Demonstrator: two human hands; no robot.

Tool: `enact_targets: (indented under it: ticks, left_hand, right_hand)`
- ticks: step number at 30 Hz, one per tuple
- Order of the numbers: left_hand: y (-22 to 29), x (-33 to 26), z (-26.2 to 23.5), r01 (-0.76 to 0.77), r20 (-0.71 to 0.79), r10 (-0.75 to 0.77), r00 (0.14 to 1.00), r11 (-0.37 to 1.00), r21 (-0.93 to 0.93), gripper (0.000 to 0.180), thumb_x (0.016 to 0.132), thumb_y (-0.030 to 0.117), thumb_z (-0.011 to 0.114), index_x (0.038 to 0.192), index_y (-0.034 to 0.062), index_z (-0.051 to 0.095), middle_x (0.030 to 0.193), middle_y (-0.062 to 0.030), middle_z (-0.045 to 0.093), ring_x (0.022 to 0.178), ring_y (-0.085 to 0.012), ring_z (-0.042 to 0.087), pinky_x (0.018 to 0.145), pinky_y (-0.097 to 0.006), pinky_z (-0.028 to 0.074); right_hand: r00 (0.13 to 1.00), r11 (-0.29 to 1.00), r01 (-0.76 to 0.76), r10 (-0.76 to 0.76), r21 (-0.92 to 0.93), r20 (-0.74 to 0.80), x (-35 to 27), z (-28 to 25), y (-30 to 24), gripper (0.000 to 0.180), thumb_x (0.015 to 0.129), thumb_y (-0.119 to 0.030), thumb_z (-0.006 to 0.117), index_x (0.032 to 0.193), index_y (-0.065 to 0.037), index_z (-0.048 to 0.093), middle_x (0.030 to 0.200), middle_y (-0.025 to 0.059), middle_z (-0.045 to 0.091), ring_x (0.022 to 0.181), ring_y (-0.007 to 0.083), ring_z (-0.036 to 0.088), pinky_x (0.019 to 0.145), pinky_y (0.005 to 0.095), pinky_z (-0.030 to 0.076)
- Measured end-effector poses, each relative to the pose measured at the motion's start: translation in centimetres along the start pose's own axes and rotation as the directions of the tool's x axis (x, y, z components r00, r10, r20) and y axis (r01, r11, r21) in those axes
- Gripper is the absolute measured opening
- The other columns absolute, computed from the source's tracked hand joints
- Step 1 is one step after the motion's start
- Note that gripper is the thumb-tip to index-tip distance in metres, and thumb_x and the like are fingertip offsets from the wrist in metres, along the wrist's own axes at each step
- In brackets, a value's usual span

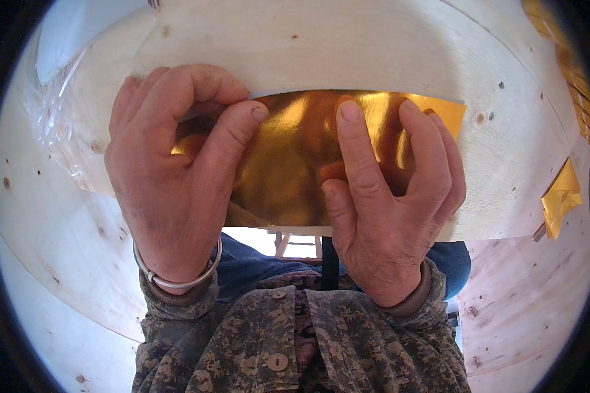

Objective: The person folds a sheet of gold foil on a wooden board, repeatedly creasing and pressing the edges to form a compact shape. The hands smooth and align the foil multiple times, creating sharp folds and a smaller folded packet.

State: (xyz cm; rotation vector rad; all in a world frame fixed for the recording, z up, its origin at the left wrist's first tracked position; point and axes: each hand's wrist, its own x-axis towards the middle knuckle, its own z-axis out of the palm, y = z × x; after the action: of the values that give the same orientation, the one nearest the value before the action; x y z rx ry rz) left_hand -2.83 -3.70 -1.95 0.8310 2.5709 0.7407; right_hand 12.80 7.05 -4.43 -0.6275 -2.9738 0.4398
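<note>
A shiny gold foil sheet [282,157] lies on the pale wooden table in front of me, its long sides running left to right. My left hand [170,150] is over the sheet's left part, thumb and index finger pinching its far edge. My right hand [396,190] rests on the right part with fingers spread, the index fingertip near the far edge and the thumb near the near edge. The sheet mirrors my fingers. Its left end is partly hidden behind my left hand.
The plywood table [373,52] has knots and ends just before my lap. Clear plastic film [59,124] lies at the left, below a pale white-blue item [78,33]. A folded gold piece [561,196] sits at the right edge, and gold stacks [570,78] stand at the far right.
</note>
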Motion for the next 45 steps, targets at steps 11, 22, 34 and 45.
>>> enact_targets:
  ticks: [11,22,34,45]
  left_hand:
    - [-0.6,0.1,-0.2,-0.097,0.000,0.097,0.995,0.995,0.019,0.011,0.077,-0.004,0.072,0.085,0.0013,0.065,0.085,-0.0058,0.063,0.082,-0.0186,0.057,0.082,-0.030,0.044]
    - [-1.0,0.3,0.1,-0.158,-0.036,0.162,0.986,0.983,0.093,0.010,0.077,0.001,0.073,0.077,0.0045,0.065,0.078,-0.0027,0.063,0.077,-0.0186,0.057,0.085,-0.034,0.040]
    - [-0.4,0.2,0.8,-0.078,-0.084,0.078,0.993,0.997,0.006,0.009,0.076,-0.001,0.074,0.078,0.0033,0.067,0.077,-0.0036,0.063,0.078,-0.0182,0.056,0.071,-0.031,0.045]
    - [-0.7,0.1,1.8,-0.052,-0.175,0.023,0.984,0.985,-0.165,0.009,0.076,-0.001,0.075,0.077,0.0028,0.067,0.076,-0.0041,0.063,0.077,-0.0181,0.057,0.070,-0.030,0.046]
  right_hand:
    - [0.999,1.000,-0.023,0.023,-0.010,0.028,0.1,-0.4,-0.5,0.040,0.098,-0.031,0.060,0.136,-0.018,0.062,0.143,0.0136,0.039,0.131,0.0329,0.037,0.111,0.0432,0.035]
    - [0.995,0.996,-0.065,0.060,0.057,0.079,0.0,-0.8,-0.7,0.040,0.098,-0.023,0.061,0.137,-0.014,0.061,0.144,0.0144,0.036,0.133,0.0317,0.034,0.111,0.0403,0.040]
    - [0.997,0.999,-0.045,0.043,0.030,0.070,0.1,-0.9,-0.5,0.040,0.100,-0.030,0.059,0.137,-0.016,0.061,0.144,0.0147,0.039,0.132,0.0310,0.037,0.110,0.0398,0.038]
    - [0.997,1.000,-0.023,0.023,0.004,0.074,0.2,-0.8,-0.1,0.039,0.101,-0.033,0.055,0.138,-0.020,0.061,0.148,0.0157,0.038,0.134,0.0306,0.036,0.113,0.0412,0.033]
